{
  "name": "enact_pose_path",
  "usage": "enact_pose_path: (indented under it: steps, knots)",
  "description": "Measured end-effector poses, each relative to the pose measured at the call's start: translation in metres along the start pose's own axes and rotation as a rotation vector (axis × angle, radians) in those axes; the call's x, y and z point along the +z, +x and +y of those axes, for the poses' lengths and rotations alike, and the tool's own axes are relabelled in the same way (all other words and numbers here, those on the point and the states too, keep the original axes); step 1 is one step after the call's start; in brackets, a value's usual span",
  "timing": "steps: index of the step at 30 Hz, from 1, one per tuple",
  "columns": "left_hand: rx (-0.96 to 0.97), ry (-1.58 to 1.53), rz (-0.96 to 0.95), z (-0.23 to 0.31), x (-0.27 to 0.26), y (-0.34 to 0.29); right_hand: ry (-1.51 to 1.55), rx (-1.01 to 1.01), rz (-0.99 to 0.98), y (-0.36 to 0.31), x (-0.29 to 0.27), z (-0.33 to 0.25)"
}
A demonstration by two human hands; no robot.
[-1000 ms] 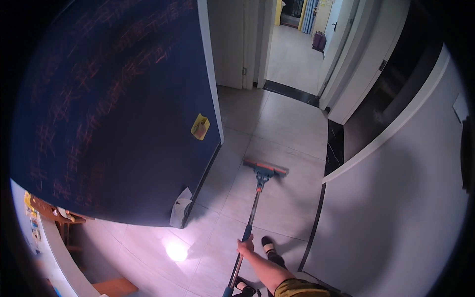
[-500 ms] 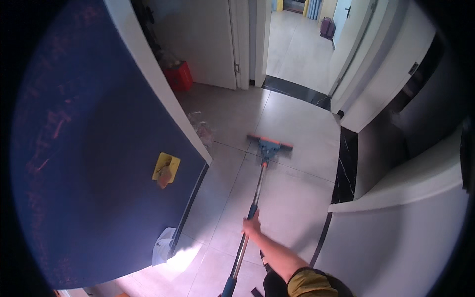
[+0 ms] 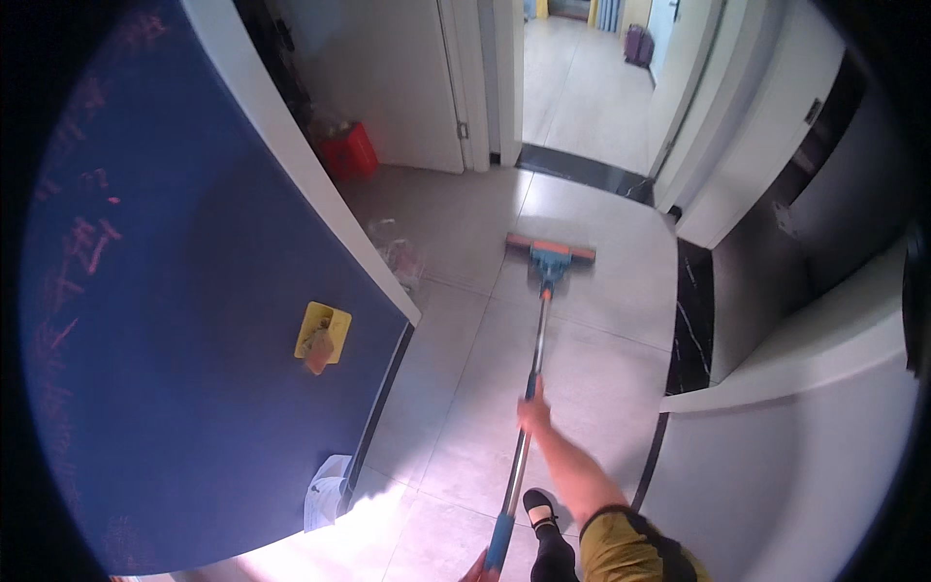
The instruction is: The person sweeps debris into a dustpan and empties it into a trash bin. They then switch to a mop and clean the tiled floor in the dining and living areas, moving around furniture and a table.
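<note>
A squeeze mop [image 3: 551, 260] with a blue and orange head lies flat on the grey floor tiles, its head in the middle of the hallway. Its silver pole slants down toward me. Partway along the pole my right hand [image 3: 532, 413] is closed around it, just below a dark blue collar. At the lower edge my left hand [image 3: 475, 568] shows only in part, wrapped about the blue grip near the pole's end. My shoe [image 3: 539, 506] stands on the tiles right of the pole.
A blue wall [image 3: 223, 388] with pink scribbles and a yellow holder [image 3: 323, 333] is on the left. A red crate [image 3: 351, 152] and clear plastic bags [image 3: 400, 258] sit by the left door. Black thresholds [image 3: 587, 175] edge the doorways; a white bag [image 3: 328, 493] rests low at the wall.
The mop head has slid forward and to the right, and my right hand has moved along with it. My left hand and my shoe have come into view.
</note>
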State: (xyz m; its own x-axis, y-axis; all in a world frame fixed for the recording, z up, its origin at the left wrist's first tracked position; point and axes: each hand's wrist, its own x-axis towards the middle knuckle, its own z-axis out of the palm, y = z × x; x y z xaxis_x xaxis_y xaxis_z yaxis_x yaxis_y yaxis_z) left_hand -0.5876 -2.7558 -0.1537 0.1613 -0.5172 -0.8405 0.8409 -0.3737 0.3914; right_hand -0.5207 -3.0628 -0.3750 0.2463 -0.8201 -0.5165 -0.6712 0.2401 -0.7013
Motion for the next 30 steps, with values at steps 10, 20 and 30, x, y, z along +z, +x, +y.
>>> enact_pose_path:
  steps: [10, 20, 30]
  knots:
    - [-0.028, 0.242, 0.068, -0.059, -0.090, -0.248, 0.028, 0.320, -0.172, -0.377, 0.024, 0.114]
    - [-0.088, 0.126, 0.282, -0.085, -0.105, -0.324, -0.086, 0.507, -0.432, -0.465, 0.003, 0.079]
    - [0.055, 0.086, 0.092, 0.036, 0.003, -0.075, -0.141, 0.037, -0.244, -0.043, 0.004, -0.018]
